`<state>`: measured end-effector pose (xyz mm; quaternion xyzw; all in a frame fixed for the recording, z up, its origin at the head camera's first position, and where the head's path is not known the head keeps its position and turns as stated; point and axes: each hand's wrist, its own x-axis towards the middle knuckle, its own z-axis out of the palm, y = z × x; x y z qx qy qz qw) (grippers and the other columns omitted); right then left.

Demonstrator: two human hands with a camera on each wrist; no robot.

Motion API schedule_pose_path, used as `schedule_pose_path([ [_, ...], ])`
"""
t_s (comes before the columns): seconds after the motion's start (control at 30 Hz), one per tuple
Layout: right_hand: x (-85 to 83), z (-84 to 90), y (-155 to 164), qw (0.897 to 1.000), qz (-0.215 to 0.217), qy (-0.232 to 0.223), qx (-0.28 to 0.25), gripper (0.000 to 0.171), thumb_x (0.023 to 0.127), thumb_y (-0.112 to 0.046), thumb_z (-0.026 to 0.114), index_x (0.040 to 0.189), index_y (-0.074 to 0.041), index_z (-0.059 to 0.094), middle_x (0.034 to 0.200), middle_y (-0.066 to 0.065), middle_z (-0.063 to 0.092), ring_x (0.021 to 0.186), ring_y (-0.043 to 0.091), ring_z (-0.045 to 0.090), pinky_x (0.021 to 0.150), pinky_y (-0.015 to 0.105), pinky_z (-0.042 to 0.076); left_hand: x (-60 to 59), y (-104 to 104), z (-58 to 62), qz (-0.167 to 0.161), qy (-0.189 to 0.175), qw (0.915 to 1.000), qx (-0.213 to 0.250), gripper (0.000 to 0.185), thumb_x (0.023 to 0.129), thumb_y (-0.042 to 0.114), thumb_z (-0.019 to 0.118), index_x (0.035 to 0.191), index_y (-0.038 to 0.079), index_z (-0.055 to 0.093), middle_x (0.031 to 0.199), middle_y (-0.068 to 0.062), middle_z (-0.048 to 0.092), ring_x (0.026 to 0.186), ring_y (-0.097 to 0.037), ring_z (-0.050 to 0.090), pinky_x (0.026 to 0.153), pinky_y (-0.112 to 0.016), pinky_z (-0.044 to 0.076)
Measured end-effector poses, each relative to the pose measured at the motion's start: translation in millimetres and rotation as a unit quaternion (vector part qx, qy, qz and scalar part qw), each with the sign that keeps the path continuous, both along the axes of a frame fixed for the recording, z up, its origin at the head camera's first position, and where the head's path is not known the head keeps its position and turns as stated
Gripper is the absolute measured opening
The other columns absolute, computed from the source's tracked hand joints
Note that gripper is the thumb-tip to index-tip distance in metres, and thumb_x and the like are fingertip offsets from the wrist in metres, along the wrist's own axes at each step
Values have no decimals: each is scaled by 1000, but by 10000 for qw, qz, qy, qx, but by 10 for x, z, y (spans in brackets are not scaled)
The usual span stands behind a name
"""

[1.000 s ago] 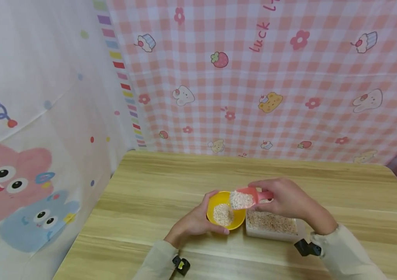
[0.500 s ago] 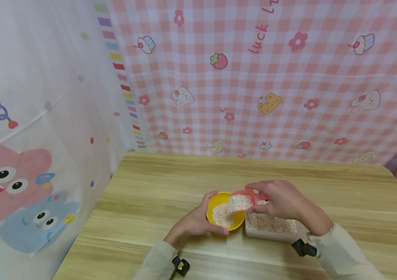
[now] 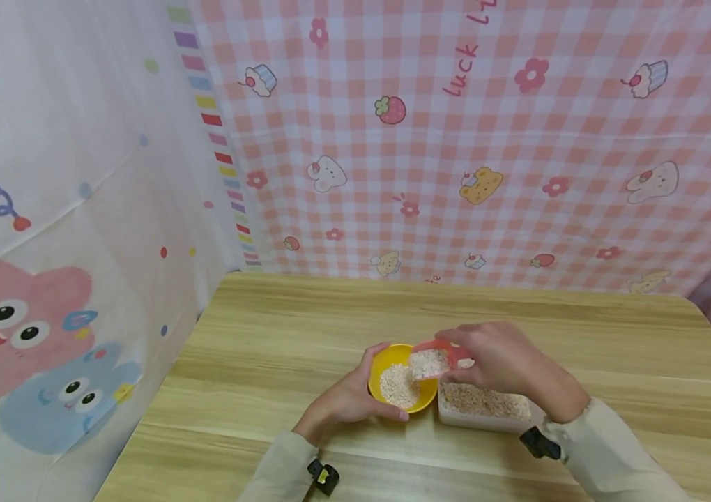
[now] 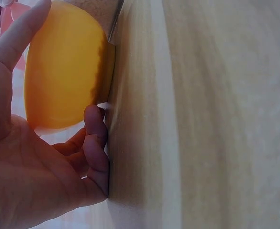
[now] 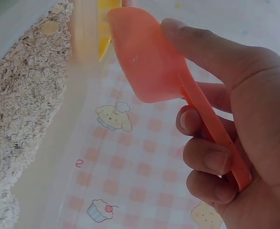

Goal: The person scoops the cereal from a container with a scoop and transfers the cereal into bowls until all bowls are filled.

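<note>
In the head view my left hand (image 3: pixel 350 399) holds a small yellow bowl (image 3: pixel 379 366) from its left side, thumb along the near side. The left wrist view has its lower fingers curled at the tabletop beside the bowl's base. Flakes that look like oats (image 3: pixel 398 388) lie in the bowl. My right hand (image 3: pixel 501 354) grips a pink-orange scoop (image 5: pixel 149 57) by its handle, fingers wrapped round it in the right wrist view. The scoop carries a heap of flakes (image 3: pixel 429 363), its front edge over the bowl's right part.
Just right of the bowl stands a translucent rectangular container (image 3: pixel 481 422) of flakes (image 3: pixel 484 402), partly under my right hand. Both sit on a wood-grain table (image 3: pixel 280 314). A pink checked cloth (image 3: pixel 431 153) hangs behind, a white cartoon cloth (image 3: pixel 111 230) at left.
My right hand has brought the scoop slightly left and lower over the bowl. The flakes in the bowl spread a little wider. My left hand keeps its hold.
</note>
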<state>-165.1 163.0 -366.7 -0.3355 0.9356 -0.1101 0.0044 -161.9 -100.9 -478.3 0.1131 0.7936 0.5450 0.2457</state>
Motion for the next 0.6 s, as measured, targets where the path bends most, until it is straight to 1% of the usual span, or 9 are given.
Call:
schedule_pose_path([
  [0.07,6,11,-19,9998,74,152,71,56,80,-44,80,124,-11,67,110,10,72,79,20,68,73,44,56,2,-1,1,11,1,10000,-18,114,67,32,93,153,35,20,145,0,47,133,-26,42,116,-58,21],
  [0.1,9,15,-29,9996,121,239,100,56,80,-44,80,124,-11,68,106,8,73,73,17,66,69,40,56,2,-1,0,10,5,10000,-19,114,66,32,94,153,36,20,146,-1,47,133,-26,41,116,-58,21],
  [0.17,11,11,-48,9986,204,456,181,55,79,-45,81,122,-12,68,99,6,73,64,12,61,62,34,53,1,0,-5,-3,26,10000,-27,115,66,32,94,153,36,19,146,-1,47,134,-26,41,116,-57,21],
  [0.23,15,3,-64,9972,273,654,251,55,78,-46,81,121,-14,69,90,2,70,57,7,53,55,28,48,0,0,-12,-13,55,10000,-25,115,66,32,94,153,36,19,146,-1,47,133,-26,41,116,-57,21],
  [0.3,22,-4,-80,9950,350,883,303,55,77,-49,81,119,-15,69,84,-1,67,53,5,47,51,24,43,-3,0,-19,-18,64,10000,-17,115,66,32,94,153,36,19,145,0,47,133,-25,42,116,-57,21],
  [0.4,41,-10,-100,9911,454,1197,372,55,76,-50,82,117,-16,70,80,-3,65,51,5,42,49,22,39,-6,1,-26,-12,66,10000,-13,115,66,33,94,153,37,19,144,1,48,132,-25,43,116,-57,22],
  [0.5,57,-16,-118,9857,588,1511,457,54,74,-46,85,116,-15,71,78,-3,62,49,5,39,47,21,37,-8,0,-29,-19,72,10000,-15,116,66,32,94,154,36,18,143,0,49,131,-25,43,116,-57,22],
  [0.6,61,-26,-138,9783,732,1861,548,54,73,-44,86,115,-15,71,76,-2,61,49,8,42,46,21,38,-8,-2,-30,-33,120,9999,-70,117,66,33,94,154,36,17,144,-2,48,132,-26,43,115,-58,22],
])
